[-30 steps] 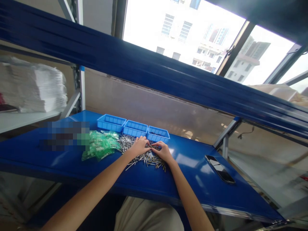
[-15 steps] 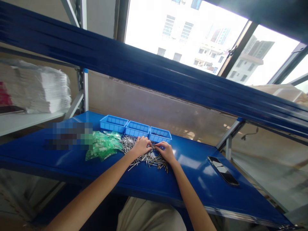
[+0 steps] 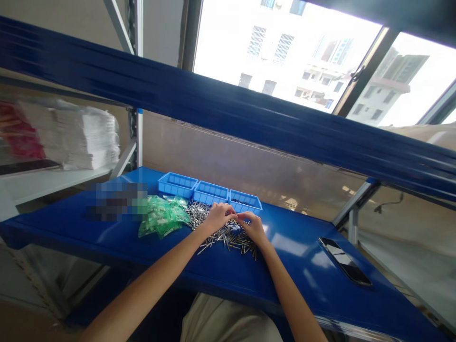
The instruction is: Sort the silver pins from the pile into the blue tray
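My left hand (image 3: 218,217) is over a loose pile of thin silvery metal rods (image 3: 198,214), its thumb and fingers closed in a pinch. Right beside it, my right hand (image 3: 253,227) pinches too, and the fingertips of both hands meet above the pile. Whatever lies between the fingers is too small to make out. Some rods near my right wrist look darker, with yellowish parts. Behind the hands stand three blue plastic bins in a row: a left bin (image 3: 174,189), a middle bin (image 3: 210,194) and a right bin (image 3: 245,207), which has small dark pieces inside.
Green plastic bags (image 3: 162,219) lie left of the pile, with a blurred-out patch beyond them. A phone (image 3: 345,262) rests on the right of the blue table (image 3: 149,254). A blue shelf beam (image 3: 228,111) crosses above; wrapped white stacks (image 3: 85,137) sit at the left.
The view has shifted slightly, so everything appears a little farther right. My hands have drawn together, and their fingertips now meet over the pile.
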The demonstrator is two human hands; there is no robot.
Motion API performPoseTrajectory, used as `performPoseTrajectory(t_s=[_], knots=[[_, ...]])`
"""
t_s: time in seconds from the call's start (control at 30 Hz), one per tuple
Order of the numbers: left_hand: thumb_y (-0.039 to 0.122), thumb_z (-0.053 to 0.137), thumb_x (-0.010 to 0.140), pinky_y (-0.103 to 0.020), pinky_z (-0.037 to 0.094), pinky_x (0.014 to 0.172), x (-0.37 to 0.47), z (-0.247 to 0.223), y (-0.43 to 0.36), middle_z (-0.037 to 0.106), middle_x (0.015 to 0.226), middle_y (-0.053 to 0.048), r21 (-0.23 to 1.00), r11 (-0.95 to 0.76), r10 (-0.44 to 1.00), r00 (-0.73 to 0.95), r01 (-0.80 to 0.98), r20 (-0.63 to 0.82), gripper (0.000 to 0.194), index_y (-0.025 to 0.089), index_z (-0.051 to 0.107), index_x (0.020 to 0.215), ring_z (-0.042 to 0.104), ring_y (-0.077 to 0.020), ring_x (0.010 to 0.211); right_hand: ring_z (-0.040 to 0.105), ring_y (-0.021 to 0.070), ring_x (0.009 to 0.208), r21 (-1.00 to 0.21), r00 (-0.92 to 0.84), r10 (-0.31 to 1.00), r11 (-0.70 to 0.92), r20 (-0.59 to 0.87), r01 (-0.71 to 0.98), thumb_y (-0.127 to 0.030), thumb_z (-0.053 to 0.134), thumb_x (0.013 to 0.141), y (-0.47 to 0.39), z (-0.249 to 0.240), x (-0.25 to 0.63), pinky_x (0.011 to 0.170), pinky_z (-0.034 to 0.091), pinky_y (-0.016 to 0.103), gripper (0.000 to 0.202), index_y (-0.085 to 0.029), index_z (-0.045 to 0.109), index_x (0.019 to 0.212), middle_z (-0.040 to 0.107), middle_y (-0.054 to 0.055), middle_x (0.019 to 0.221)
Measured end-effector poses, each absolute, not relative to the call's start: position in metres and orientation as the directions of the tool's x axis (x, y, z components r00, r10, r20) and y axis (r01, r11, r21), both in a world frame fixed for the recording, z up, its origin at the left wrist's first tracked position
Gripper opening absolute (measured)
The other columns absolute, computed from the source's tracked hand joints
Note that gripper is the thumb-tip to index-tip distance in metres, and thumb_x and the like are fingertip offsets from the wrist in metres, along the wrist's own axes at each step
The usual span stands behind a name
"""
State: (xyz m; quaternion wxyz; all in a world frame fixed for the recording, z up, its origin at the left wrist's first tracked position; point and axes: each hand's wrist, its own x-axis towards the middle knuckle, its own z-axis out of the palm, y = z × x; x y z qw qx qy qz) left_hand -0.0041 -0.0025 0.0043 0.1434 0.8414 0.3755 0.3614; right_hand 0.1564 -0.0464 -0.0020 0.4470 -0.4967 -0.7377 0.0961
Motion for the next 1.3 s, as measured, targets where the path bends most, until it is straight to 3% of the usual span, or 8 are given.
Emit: performPoseTrajectory(t_s=[0.2,0.37,0.43,0.6,0.8,1.1,1.2,1.3], knots=[[0.033,0.06,0.072,-0.03,0.042,0.072,-0.004,0.011,-0.002,0.068,0.076,-0.003,0.714,-0.588,0.804,0.365,0.38,0.469,0.017,0.019,0.069,0.074,0.058,-0.0168,0.072,0.059,0.018,0.069,-0.74,0.031,0.858,0.423,0.512,0.524,-0.042,0.062,0.07,-0.045,0.001,0.153,0.063,0.044,0.029,0.026,-0.019,0.069,0.08,0.067,0.005,0.074],[0.034,0.064,0.065,-0.027,0.045,0.067,-0.004,0.014,-0.002,0.069,0.079,-0.004,0.859,-0.477,0.846,0.364,0.187,0.391,0.022,0.018,0.07,0.079,0.061,-0.0177,0.074,0.061,0.0181,0.071,-0.867,0.14,0.885,0.384,0.443,0.317,-0.04,0.065,0.067,-0.047,0.009,0.154,0.063,0.045,0.029,0.041,-0.019,0.062,0.103,0.067,0.005,0.077],[0.037,0.065,0.063,-0.028,0.046,0.067,-0.003,0.013,-0.003,0.07,0.078,-0.005,0.868,-0.463,0.843,0.389,0.177,0.371,0.025,0.017,0.07,0.078,0.061,-0.0184,0.073,0.062,0.0182,0.071,-0.888,0.153,0.892,0.379,0.425,0.259,-0.039,0.065,0.067,-0.047,0.011,0.155,0.064,0.045,0.029,0.043,-0.019,0.06,0.104,0.068,0.005,0.077],[0.041,0.063,0.064,-0.028,0.047,0.066,-0.002,0.013,-0.007,0.069,0.073,-0.006,0.862,-0.476,0.812,0.463,0.174,0.355,0.028,0.016,0.07,0.076,0.062,-0.0187,0.072,0.062,0.02,0.076,-0.877,0.144,0.887,0.388,0.439,0.285,-0.04,0.066,0.065,-0.045,0.008,0.153,0.066,0.046,0.03,0.028,-0.018,0.068,0.082,0.068,0.006,0.079],[0.04,0.063,0.066,-0.028,0.048,0.067,-0.004,0.018,-0.009,0.069,0.079,-0.006,0.877,-0.46,0.822,0.44,0.141,0.361,0.029,0.017,0.069,0.082,0.062,-0.018,0.073,0.063,0.0202,0.074,-0.876,0.238,0.86,0.378,0.452,0.298,-0.043,0.067,0.064,-0.043,0.006,0.158,0.066,0.047,0.031,0.036,-0.019,0.067,0.09,0.069,0.006,0.076],[0.036,0.066,0.064,-0.029,0.049,0.073,-0.001,0.009,-0.003,0.069,0.078,-0.007,0.944,-0.331,0.841,0.449,-0.017,0.303,0.027,0.015,0.068,0.081,0.063,-0.0178,0.076,0.063,0.02,0.077,-0.93,0.184,0.916,0.329,0.356,0.162,-0.04,0.067,0.064,-0.051,0.012,0.155,0.069,0.047,0.031,0.044,-0.02,0.061,0.103,0.069,0.004,0.079],[0.037,0.067,0.063,-0.029,0.049,0.073,-0.002,0.009,-0.002,0.069,0.079,-0.007,0.954,-0.298,0.827,0.492,-0.026,0.272,0.029,0.015,0.068,0.082,0.063,-0.0171,0.076,0.063,0.0203,0.077,-0.934,0.204,0.916,0.317,0.347,0.167,-0.04,0.068,0.064,-0.05,0.012,0.156,0.07,0.047,0.031,0.041,-0.019,0.064,0.099,0.069,0.005,0.079],[0.04,0.064,0.065,-0.028,0.048,0.072,-0.002,0.011,-0.002,0.069,0.079,-0.007,0.95,-0.312,0.854,0.433,-0.017,0.288,0.03,0.015,0.068,0.081,0.063,-0.0166,0.075,0.063,0.0215,0.08,-0.924,0.22,0.907,0.312,0.359,0.221,-0.041,0.068,0.063,-0.048,0.009,0.156,0.072,0.047,0.032,0.033,-0.018,0.068,0.086,0.069,0.007,0.084]])
